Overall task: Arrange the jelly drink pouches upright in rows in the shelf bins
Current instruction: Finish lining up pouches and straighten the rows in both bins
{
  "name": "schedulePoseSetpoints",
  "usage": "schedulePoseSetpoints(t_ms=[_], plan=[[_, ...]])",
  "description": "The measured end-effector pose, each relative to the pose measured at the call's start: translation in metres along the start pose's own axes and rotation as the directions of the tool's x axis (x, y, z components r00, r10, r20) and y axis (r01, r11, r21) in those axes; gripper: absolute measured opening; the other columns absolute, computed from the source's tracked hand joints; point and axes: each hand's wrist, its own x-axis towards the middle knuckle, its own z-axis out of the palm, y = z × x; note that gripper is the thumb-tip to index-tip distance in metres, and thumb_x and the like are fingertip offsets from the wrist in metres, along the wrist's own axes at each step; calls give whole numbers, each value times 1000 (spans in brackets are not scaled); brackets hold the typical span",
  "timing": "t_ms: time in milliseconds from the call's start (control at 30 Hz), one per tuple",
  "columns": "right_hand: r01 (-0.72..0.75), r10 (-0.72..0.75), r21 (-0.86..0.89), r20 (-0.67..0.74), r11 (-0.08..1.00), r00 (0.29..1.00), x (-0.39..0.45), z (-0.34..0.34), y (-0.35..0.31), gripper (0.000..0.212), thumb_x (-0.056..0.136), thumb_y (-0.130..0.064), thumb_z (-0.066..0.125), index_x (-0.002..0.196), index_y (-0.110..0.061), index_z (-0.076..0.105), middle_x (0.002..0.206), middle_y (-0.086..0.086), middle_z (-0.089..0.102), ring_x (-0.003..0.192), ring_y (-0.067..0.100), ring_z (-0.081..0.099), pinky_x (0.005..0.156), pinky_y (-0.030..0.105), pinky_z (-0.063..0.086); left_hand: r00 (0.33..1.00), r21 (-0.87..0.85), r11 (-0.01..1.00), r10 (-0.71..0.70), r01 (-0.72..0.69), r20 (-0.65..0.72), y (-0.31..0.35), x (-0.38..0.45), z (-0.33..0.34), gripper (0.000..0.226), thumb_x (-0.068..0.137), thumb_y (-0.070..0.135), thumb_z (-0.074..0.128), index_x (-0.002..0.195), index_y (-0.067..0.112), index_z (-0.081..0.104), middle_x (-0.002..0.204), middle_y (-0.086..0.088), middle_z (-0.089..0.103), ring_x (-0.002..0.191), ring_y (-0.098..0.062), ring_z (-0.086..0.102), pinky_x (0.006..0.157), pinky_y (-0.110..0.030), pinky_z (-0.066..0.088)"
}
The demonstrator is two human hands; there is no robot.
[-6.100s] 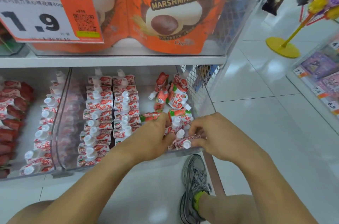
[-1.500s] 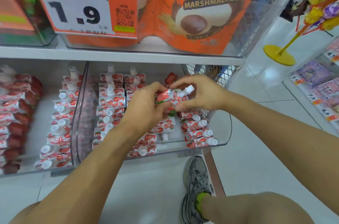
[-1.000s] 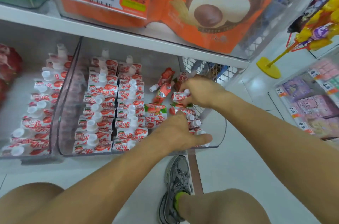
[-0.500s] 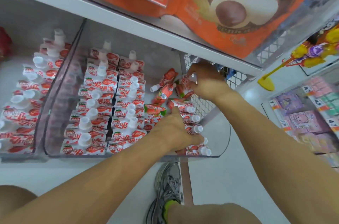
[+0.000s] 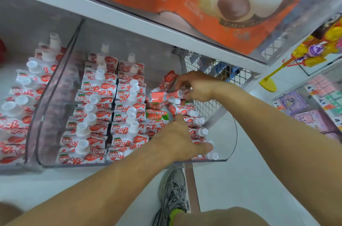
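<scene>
Right hand [image 5: 197,87] is gripping a loose pouch [image 5: 162,96] at about 1 o'clock in the clear bin [image 5: 229,133], fingers curled around its cap end; the pouch is lying sideways, cap pointing right. Another pouch [image 5: 169,79] is leaning just behind it, at 12 o'clock from the held one.

Left hand [image 5: 177,138] is lying flat, fingers spread, pressing on the right-hand row [image 5: 196,120] at the bin's 4 o'clock corner. It is bracing the row, not clasping any one pouch. That row's caps are tilting toward the mesh panel [image 5: 209,70], not standing straight.

Two neat rows [image 5: 111,107] are filling the bin's left and middle, caps up. A green-labelled pouch [image 5: 157,116] is lying flat between the middle row and the right row.

The neighbouring bin at 9 o'clock is holding more pouches [image 5: 24,81], loosely ranked.

Step in hand, as judged: feeding the held pouch into the back of the right row.

Risks:
- Right row is already leaning; if the left hand is lifting off before the new pouch is wedged in, the row is likely toppling rightward.
- Pouches are soft and slick; a grip near the cap is letting the body swing and knock the leaning pouch behind it.
- The flat green-labelled pouch is taking floor space, so the right row may be getting crowded against the wall.
</scene>
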Motion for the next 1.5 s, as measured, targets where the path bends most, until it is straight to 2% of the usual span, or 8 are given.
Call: schedulePoseSetpoints(t_ms=[233,467,733,867,1000,1167,1300,1500], plan=[[-7,14,-56,117,998,993,-2,9,-10,44,96,-27,57,140,-19,52,140,3,56,120,24,55,95,29,46,999,72,997,-28,27,18,8,-4,4,108,72,70,63,147,18,6,140,-1,46,124,-23,49,98,-32,41],[-43,69,-81,355,996,932,-9,-2,-7,38,94,-48,60,114,-16,65,104,-6,62,98,18,59,80,28,44,998,-11,999,-50,51,50,10,-9,6,117,64,64,75,143,25,-3,130,4,50,113,-16,53,91,-25,42],[-16,23,-46,166,999,986,-18,17,-5,72,77,-70,65,126,-18,56,121,1,64,107,22,61,94,38,52,981,154,981,-142,121,132,14,1,1,143,58,77,69,146,19,-27,153,-2,33,133,-22,40,105,-31,38],[-39,41,-15,180,999,983,-19,17,-5,65,75,-59,75,126,-22,58,124,0,64,110,22,61,96,39,52,984,223,971,-117,86,133,17,-6,-2,123,63,78,64,152,17,5,142,1,46,121,-17,49,99,-30,42],[-39,37,11,160,999,986,-24,18,-1,65,76,-55,78,129,-23,59,126,-3,64,114,20,61,97,36,50,993,387,917,111,-91,-31,17,-16,-24,53,75,62,67,110,23,62,100,2,70,87,-12,64,79,-31,53],[156,-140,156,-108,975,984,-22,30,-6,63,65,-51,87,119,-25,67,115,-8,66,100,11,61,86,26,50,804,642,740,499,-201,-323,4,-23,-72,31,83,46,64,102,22,64,91,1,63,87,-18,60,74,-29,49],[158,-151,61,-109,986,983,-16,33,-18,37,78,-44,80,104,-20,68,98,-5,67,89,16,61,74,28,49,871,795,606,409,-37,-271,-17,-17,-96,52,83,51,59,121,16,52,119,-6,52,110,-26,46,94,-39,43],[93,-34,333,-179,938,983,-32,22,-15,10,94,-31,61,89,-24,56,75,-5,60,68,16,56,60,31,42,893,701,709,361,-76,-268,-16,-3,-102,48,85,49,59,117,12,55,114,-10,58,107,-26,51,87,-32,42]])
